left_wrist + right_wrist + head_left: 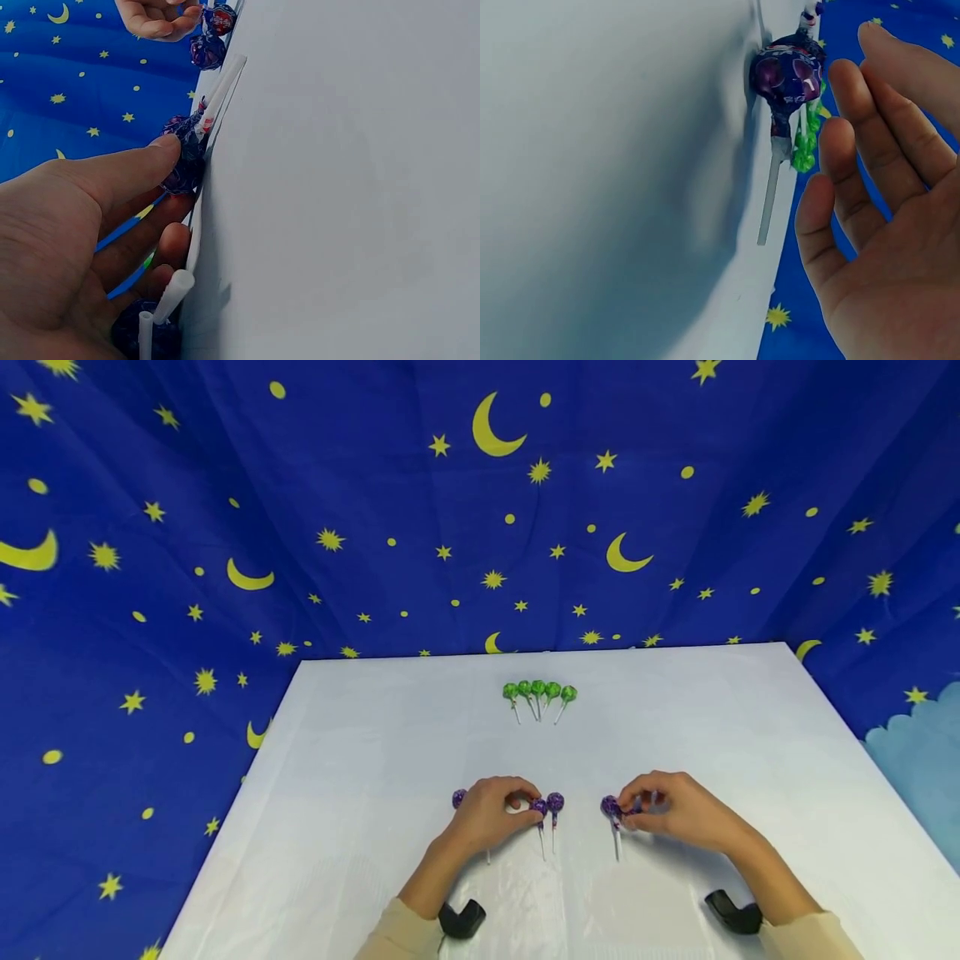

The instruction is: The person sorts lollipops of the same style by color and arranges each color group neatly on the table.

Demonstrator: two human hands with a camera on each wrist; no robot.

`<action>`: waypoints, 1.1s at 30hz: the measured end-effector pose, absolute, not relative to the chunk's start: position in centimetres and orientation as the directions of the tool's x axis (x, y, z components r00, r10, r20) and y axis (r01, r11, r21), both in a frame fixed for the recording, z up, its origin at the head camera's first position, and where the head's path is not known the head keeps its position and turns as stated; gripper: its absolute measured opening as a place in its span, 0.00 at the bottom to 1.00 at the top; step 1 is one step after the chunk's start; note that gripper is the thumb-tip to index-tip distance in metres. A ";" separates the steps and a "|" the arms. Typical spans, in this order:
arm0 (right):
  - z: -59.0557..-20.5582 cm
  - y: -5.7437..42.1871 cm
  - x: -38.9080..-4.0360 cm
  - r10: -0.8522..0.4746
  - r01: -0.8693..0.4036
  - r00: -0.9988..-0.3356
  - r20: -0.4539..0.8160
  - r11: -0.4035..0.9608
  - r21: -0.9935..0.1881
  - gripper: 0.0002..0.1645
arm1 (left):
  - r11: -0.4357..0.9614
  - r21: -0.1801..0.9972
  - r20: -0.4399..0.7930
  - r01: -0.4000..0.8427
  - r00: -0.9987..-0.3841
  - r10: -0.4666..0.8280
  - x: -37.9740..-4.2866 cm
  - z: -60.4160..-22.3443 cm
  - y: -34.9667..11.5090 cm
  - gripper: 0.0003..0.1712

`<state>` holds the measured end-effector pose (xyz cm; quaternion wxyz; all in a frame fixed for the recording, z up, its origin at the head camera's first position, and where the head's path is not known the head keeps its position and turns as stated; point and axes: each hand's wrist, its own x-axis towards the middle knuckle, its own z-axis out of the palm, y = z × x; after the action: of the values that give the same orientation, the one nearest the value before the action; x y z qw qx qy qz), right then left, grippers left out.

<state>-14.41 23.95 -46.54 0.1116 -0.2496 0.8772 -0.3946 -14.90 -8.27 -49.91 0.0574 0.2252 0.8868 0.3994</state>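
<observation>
My left hand (pixel 491 814) pinches the wrapped head of a purple lollipop (pixel 540 810) between thumb and forefinger, its stick pointing toward me. Close beside it on the right lies another purple lollipop (pixel 555 802). A further purple lollipop (pixel 459 797) is partly covered by the left hand; the left wrist view shows two stick ends (pixel 174 296) near the palm. My right hand (pixel 678 810) is beside a purple lollipop (pixel 610 806), with another purple head (pixel 636 810) partly hidden at its fingers. In the right wrist view, thumb and fingers (pixel 847 150) stand apart, holding nothing.
Several green lollipops (pixel 538 689) lie fanned side by side toward the back of the white table (pixel 360 735). A blue cloth (pixel 375 485) with yellow moons and stars hangs behind and at the sides. Black curved pieces (pixel 463 920) show by both wrists.
</observation>
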 end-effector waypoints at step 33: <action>-48.1 24.6 -14.2 -0.416 -0.338 -0.908 0.050 0.656 -0.674 0.14 | 0.589 0.718 0.090 0.370 -0.889 0.449 -15.0 -49.8 -8.2 0.13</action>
<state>-14.17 24.57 -48.08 0.0543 -0.2074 0.9085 -0.3588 -14.96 -8.25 -49.80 0.0502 0.2300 0.8901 0.3903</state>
